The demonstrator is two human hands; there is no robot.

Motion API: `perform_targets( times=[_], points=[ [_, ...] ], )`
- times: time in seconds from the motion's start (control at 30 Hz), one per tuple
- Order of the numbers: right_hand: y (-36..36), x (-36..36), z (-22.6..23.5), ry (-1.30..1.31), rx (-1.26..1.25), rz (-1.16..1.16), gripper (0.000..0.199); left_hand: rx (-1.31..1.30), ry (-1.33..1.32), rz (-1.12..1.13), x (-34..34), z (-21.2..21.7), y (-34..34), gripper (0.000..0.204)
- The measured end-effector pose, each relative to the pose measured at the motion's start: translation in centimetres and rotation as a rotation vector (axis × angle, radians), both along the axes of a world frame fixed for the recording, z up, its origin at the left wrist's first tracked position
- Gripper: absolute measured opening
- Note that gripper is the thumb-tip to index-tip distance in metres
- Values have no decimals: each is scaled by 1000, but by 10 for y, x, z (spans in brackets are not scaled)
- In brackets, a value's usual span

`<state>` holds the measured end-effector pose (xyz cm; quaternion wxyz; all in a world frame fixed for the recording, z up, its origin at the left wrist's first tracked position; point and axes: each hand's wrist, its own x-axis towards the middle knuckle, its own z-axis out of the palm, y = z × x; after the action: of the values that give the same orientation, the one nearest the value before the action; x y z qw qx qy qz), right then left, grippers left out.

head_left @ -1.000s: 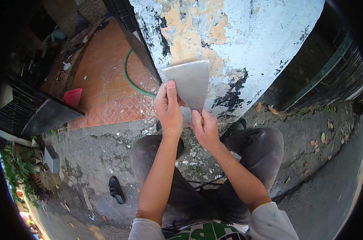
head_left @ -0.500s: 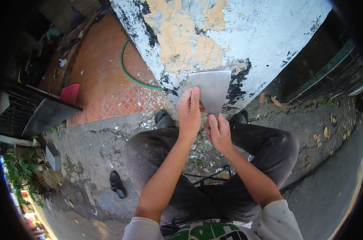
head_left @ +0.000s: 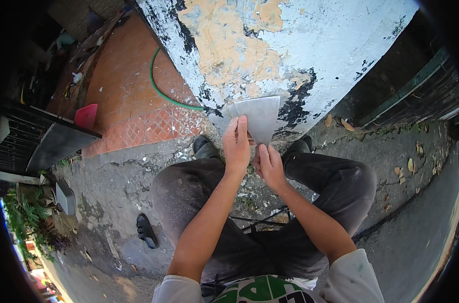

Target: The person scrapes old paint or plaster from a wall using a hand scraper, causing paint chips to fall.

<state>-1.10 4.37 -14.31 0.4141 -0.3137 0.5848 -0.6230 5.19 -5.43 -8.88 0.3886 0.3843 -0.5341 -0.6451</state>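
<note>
One flared metal scraper (head_left: 262, 117) is held before a peeling painted wall (head_left: 234, 55); its narrow end is gripped by the right hand (head_left: 271, 167), its left side by the left hand (head_left: 236, 149).

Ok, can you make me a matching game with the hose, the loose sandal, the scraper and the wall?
Things:
1. Hose
2. Loose sandal
3. Scraper
4. Wall

Clues:
A. Held by the left hand and right hand
B. Patchy, with pale, peach and black areas
C. Green and curved
D. Black, on the grey ground

Right pairs: 1-C, 2-D, 3-A, 4-B
</note>
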Motion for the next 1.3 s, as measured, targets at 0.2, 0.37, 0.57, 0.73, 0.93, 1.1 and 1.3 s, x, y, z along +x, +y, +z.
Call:
perform_targets(
  times=[0.2,0.37,0.57,0.73,0.93,1.1,1.3],
  points=[
    [-15,-1,-21,104,7,-100,36,-50,-18,6,-1,-7,-5,32],
    [-26,-1,-25,418,4,-266,40,-85,-17,39,-5,-13,-9,32],
    [-28,-10,-26,414,81,-289,37,-57,-10,44,-9,-8,-7,33],
    [-21,-32,-6,585,101,-272,36,27,73,52,-15,-4,-4,32],
    [-12,-57,36,807,2,-192,30,147,258,5,-15,10,-5,30],
    [-1,-32,9,558,-5,-177,34,98,151,-53,-5,7,2,33],
    [5,-9,-19,349,75,-175,37,82,24,-66,1,-16,3,32]
  ],
)
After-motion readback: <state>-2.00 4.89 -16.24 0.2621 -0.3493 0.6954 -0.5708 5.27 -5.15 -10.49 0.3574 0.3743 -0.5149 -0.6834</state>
